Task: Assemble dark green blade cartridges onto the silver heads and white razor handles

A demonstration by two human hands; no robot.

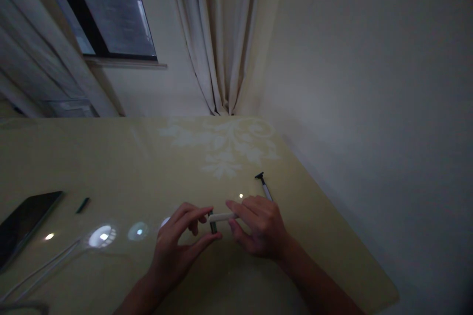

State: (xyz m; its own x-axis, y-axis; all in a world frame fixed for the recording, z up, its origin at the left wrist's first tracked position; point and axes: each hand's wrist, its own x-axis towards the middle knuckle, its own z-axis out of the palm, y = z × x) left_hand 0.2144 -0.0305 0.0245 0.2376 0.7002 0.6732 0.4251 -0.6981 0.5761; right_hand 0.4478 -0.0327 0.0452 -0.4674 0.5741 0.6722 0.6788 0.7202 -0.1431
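Low in the middle of the head view, my two hands meet over a small razor. My left hand [175,238] pinches the dark razor head [213,226] by its two ends, between thumb and fingers. My right hand [260,226] grips the pale razor handle [223,216], which points left to the head and touches it. Whether the two are locked together cannot be made out. Just beyond my right hand lies another razor [265,188] with a black T-shaped top and a grey handle, its lower end hidden by that hand.
A dark tablet-like device [27,221] lies at the left, beside a small dark green strip [83,205]. White cables [48,268] run over the glossy table [121,167] at lower left. A wall [369,108] borders the table's slanted right edge. Curtains [221,34] hang behind.
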